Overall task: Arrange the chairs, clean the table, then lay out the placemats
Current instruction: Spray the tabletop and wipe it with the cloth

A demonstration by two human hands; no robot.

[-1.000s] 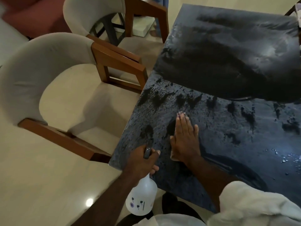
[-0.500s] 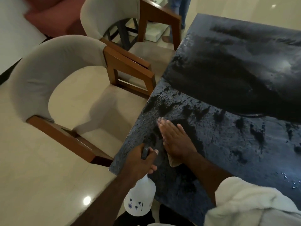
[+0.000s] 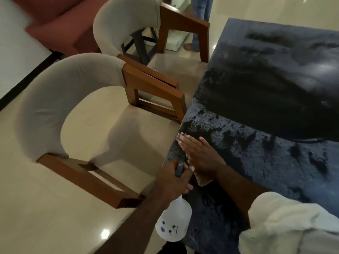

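A dark blue-black table (image 3: pixel 275 162) fills the right side, its near part speckled with wet spray marks. My right hand (image 3: pixel 200 156) lies flat with straight fingers near the table's left edge, pressing a pale cloth (image 3: pixel 202 180) that peeks out under the wrist. My left hand (image 3: pixel 176 178) grips the dark trigger head of a white spray bottle (image 3: pixel 173 222), which hangs just off the table's near left corner. Two beige chairs with wooden arms, one near (image 3: pixel 64 110) and one farther (image 3: pixel 126 24), stand along the table's left side.
A red sofa (image 3: pixel 60 19) sits at the top left by a white wall. Beyond the far chair another person's legs in jeans (image 3: pixel 200 21) stand on the glossy cream floor (image 3: pixel 45 217). A white block (image 3: pixel 176 43) lies on the floor there.
My right hand has swept the cloth leftward to the table's left edge. The view has swung left and up. My left hand keeps hold of the bottle.
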